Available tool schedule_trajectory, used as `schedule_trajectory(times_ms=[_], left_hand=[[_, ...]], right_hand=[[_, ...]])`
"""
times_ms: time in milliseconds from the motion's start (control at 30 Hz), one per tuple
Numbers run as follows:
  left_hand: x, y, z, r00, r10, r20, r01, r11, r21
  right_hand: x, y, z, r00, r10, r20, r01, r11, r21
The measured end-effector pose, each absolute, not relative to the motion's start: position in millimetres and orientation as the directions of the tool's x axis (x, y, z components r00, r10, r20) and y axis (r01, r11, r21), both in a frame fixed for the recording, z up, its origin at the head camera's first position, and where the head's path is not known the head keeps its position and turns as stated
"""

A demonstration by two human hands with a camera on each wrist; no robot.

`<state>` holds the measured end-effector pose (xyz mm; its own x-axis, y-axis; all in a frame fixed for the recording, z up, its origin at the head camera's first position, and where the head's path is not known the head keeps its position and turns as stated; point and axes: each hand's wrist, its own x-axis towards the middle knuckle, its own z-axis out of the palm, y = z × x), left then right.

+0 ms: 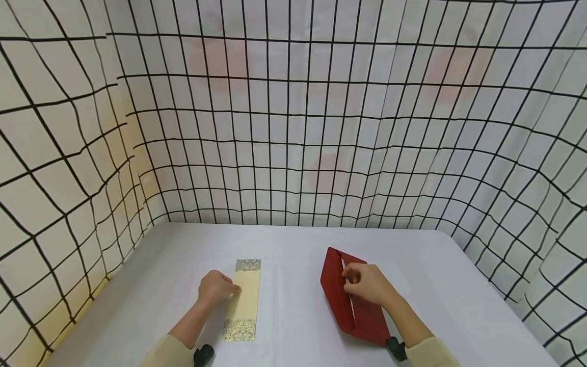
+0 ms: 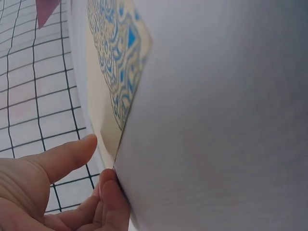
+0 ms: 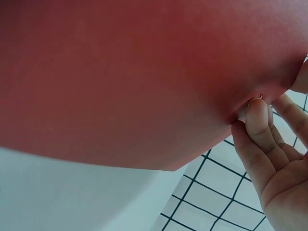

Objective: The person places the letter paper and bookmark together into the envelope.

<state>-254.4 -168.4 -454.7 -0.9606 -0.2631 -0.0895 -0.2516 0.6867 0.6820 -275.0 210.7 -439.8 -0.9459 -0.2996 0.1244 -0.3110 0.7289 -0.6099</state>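
Note:
A long cream card [image 1: 247,295] with patterned bands at both ends lies on the left half of the table. My left hand [image 1: 215,286] is at its left long edge. In the left wrist view, curled fingers [image 2: 113,192] meet the card's edge while the thumb reaches over its face. To the right is a red envelope [image 1: 371,321], its long flap unfolded to the left and a pale slit showing along the opening. My right hand [image 1: 369,283] pinches the envelope near the fold. The right wrist view shows its fingertips [image 3: 256,113] at the red paper's edge.
A white table [image 1: 289,306] lies under both items. Black-lined grid sheeting [image 1: 293,127] rises behind it and along both sides. Dark straps with small devices sit at both wrists, the left device [image 1: 204,355] close to the table's front.

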Motion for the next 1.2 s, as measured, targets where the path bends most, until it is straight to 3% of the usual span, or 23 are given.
schedule_trajectory(times_ms=[933,1200], left_hand=[[-257.0,-165.2,-457.0,-0.965,-0.235,-0.118,-0.256,0.737,0.626],[-259.0,-172.6,-455.5,-0.955,-0.248,-0.16,-0.288,0.665,0.689]], right_hand=[[-274.2,209.9,-439.8,-0.947,-0.3,0.118,-0.308,0.735,-0.604],[-275.7,210.5,-440.9,-0.944,-0.309,0.116,-0.316,0.743,-0.59]])
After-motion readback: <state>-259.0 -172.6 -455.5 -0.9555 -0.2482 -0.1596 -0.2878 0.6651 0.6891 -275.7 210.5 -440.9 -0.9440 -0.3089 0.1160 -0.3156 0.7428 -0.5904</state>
